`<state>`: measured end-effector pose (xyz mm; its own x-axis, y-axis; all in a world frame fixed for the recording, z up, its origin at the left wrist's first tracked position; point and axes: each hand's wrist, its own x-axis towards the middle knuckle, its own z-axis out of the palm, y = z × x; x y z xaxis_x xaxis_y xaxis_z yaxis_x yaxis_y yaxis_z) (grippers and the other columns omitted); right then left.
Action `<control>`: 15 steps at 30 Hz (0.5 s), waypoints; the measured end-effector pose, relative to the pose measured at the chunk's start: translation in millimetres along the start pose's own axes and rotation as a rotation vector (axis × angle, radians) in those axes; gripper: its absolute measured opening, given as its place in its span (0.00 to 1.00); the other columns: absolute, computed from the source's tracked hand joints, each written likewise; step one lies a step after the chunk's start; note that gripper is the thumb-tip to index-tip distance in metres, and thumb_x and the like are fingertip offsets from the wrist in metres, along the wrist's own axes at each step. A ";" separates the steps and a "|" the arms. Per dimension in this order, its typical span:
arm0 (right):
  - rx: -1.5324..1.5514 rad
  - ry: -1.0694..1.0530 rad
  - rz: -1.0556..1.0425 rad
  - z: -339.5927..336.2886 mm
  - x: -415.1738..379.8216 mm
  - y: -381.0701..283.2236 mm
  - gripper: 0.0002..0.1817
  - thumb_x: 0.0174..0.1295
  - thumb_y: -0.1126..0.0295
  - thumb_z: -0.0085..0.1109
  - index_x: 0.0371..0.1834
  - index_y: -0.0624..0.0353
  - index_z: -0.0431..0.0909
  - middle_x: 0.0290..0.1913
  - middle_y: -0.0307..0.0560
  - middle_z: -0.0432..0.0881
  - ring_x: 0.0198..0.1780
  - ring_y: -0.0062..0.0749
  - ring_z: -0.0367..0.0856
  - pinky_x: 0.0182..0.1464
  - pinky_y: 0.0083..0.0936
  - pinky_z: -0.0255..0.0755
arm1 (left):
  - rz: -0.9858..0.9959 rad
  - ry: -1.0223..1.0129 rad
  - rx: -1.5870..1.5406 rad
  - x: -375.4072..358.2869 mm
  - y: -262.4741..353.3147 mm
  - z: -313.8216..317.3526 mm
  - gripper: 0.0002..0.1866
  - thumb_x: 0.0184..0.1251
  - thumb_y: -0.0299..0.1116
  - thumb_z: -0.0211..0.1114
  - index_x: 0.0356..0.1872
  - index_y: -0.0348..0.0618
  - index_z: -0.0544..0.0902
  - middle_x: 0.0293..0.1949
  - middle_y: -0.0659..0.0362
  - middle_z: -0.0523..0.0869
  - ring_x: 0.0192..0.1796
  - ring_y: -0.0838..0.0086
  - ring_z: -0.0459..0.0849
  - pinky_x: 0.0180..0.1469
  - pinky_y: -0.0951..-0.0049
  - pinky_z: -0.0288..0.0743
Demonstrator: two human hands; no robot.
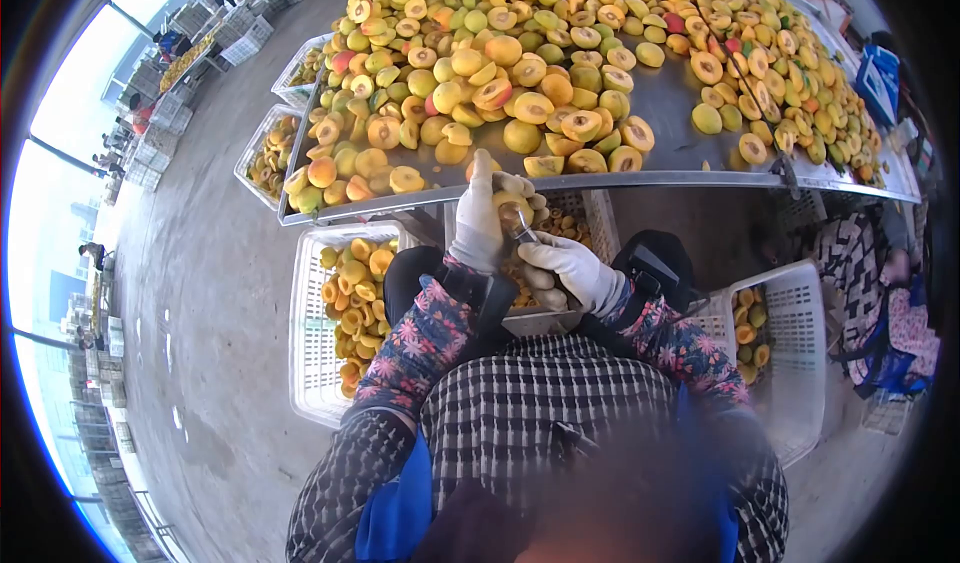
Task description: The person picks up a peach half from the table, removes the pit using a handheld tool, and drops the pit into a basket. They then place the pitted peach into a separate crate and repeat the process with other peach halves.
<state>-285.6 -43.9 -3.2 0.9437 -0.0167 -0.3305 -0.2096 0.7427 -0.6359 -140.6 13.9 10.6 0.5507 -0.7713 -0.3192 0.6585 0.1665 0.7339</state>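
Both my hands wear pale gloves and meet just in front of the metal table's near edge. My left hand (481,218) is closed round a yellow fruit half (512,209), its cut side towards my right hand. In my right hand (572,269) is a small metal tool (524,228), whose tip touches the fruit half. Below the hands, partly hidden by them, a crate (604,225) holds fruit pieces. Many halved yellow and orange fruits (500,51) lie heaped on the metal table (665,113) beyond.
A white crate of fruit halves (308,363) stands at my left, another crate (800,363) with fruit at my right. Smaller crates (245,168) sit beside the table's left end. A person in floral sleeves (908,325) is at the far right. Distant people work at the left.
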 end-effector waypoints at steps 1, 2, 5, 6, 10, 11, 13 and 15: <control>0.115 -0.078 0.022 -8.3 2.6 2.3 0.10 0.74 0.62 0.49 0.49 0.56 0.72 0.20 0.33 0.65 0.14 0.19 0.59 0.15 0.16 0.51 | -0.024 -0.020 -0.054 2.1 -2.6 0.0 0.30 0.70 0.64 0.53 0.22 0.47 0.73 0.27 0.57 0.79 0.28 0.63 0.82 0.35 0.60 0.82; 0.230 -0.155 0.043 -14.5 3.5 3.9 0.10 0.74 0.62 0.49 0.47 0.56 0.72 0.20 0.33 0.64 0.13 0.19 0.57 0.14 0.17 0.50 | -0.047 -0.039 -0.107 3.9 -4.9 -0.2 0.30 0.70 0.64 0.53 0.22 0.47 0.73 0.28 0.58 0.79 0.29 0.64 0.82 0.35 0.60 0.82; 0.329 -0.171 0.063 -21.3 0.0 5.8 0.11 0.75 0.61 0.47 0.45 0.56 0.72 0.19 0.33 0.62 0.12 0.19 0.55 0.13 0.18 0.49 | -0.056 -0.050 -0.106 6.9 -8.7 3.3 0.29 0.71 0.63 0.53 0.23 0.46 0.75 0.27 0.57 0.80 0.29 0.65 0.83 0.36 0.63 0.82; 0.332 -0.156 0.067 -24.1 -1.8 6.5 0.10 0.75 0.61 0.47 0.45 0.56 0.71 0.19 0.33 0.62 0.12 0.19 0.56 0.13 0.18 0.50 | -0.047 -0.045 -0.079 7.5 -9.3 4.3 0.29 0.71 0.62 0.53 0.24 0.44 0.76 0.27 0.57 0.81 0.28 0.65 0.83 0.36 0.64 0.82; 0.234 -0.070 0.049 -28.6 -7.8 6.5 0.09 0.74 0.61 0.48 0.45 0.55 0.70 0.19 0.34 0.64 0.13 0.20 0.60 0.14 0.19 0.53 | 0.122 -0.047 0.299 15.9 -14.4 0.9 0.31 0.72 0.57 0.56 0.27 0.32 0.82 0.23 0.52 0.84 0.24 0.69 0.83 0.29 0.74 0.77; 0.187 -0.040 0.034 -26.7 -10.2 6.2 0.09 0.74 0.62 0.48 0.45 0.55 0.69 0.19 0.34 0.65 0.13 0.20 0.61 0.14 0.19 0.54 | 0.155 -0.019 0.363 18.8 -18.5 -2.4 0.31 0.72 0.56 0.57 0.27 0.32 0.82 0.23 0.52 0.84 0.24 0.70 0.83 0.29 0.74 0.77; -0.019 0.055 0.055 -21.9 -14.2 2.8 0.08 0.73 0.62 0.50 0.44 0.53 0.68 0.20 0.35 0.66 0.13 0.21 0.63 0.14 0.19 0.56 | 0.222 0.035 0.493 25.8 -24.6 -10.0 0.30 0.71 0.55 0.59 0.26 0.32 0.82 0.23 0.53 0.84 0.24 0.72 0.83 0.28 0.76 0.77; -0.174 0.100 0.047 -16.8 -20.5 -1.0 0.06 0.73 0.62 0.50 0.43 0.51 0.68 0.19 0.34 0.66 0.13 0.20 0.63 0.14 0.19 0.57 | 0.197 0.088 0.364 29.6 -24.0 -16.7 0.29 0.70 0.54 0.61 0.25 0.33 0.82 0.23 0.55 0.84 0.24 0.74 0.83 0.26 0.77 0.76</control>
<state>-309.0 -55.6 -7.5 0.9036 -0.0572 -0.4246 -0.3023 0.6172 -0.7264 -131.6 -2.6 -26.5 0.7004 -0.6881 -0.1897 0.3207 0.0659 0.9449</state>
